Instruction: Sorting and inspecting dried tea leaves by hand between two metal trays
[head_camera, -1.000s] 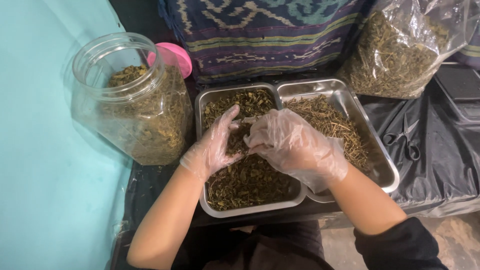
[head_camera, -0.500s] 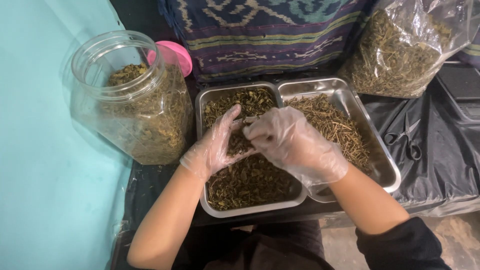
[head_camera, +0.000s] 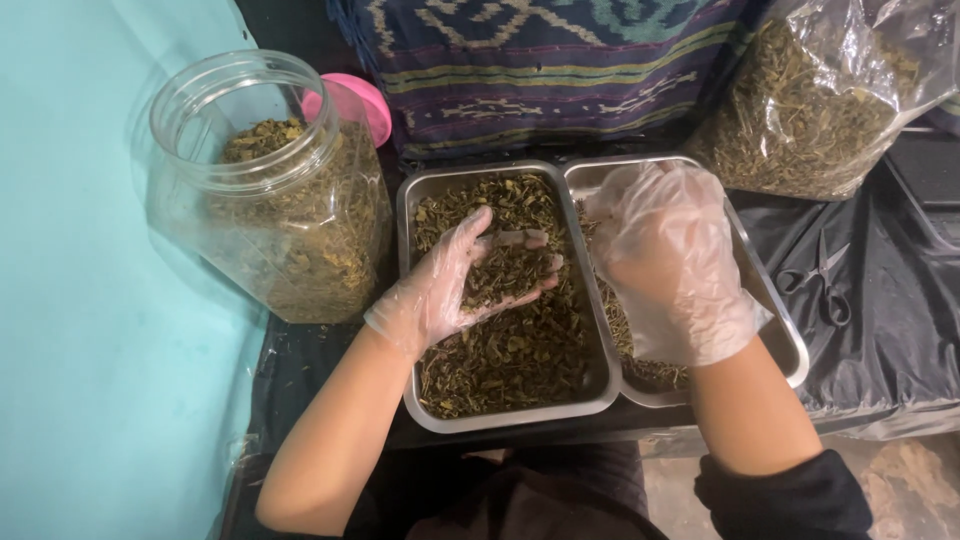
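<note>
Two steel trays sit side by side. The left tray (head_camera: 418, 200) is full of dried green leaves (head_camera: 520, 350). My left hand (head_camera: 450, 285), in a thin clear glove, lies palm up over it, cupping a small heap of those leaves. The right tray (head_camera: 790, 345) holds dried stems (head_camera: 640, 370). My gloved right hand (head_camera: 670, 255) hovers over that tray, fingers spread and pointing away from me; I see nothing held in it.
A big clear plastic jar (head_camera: 265, 190), open and partly filled with dried leaves, stands left of the trays, with a pink lid (head_camera: 355, 100) behind it. A clear bag of dried herb (head_camera: 820, 95) sits at back right. Black scissors (head_camera: 820, 275) lie on black plastic sheeting at right.
My right hand has left my left hand and moved right, over the stem tray. My left hand has turned palm up with leaves in it.
</note>
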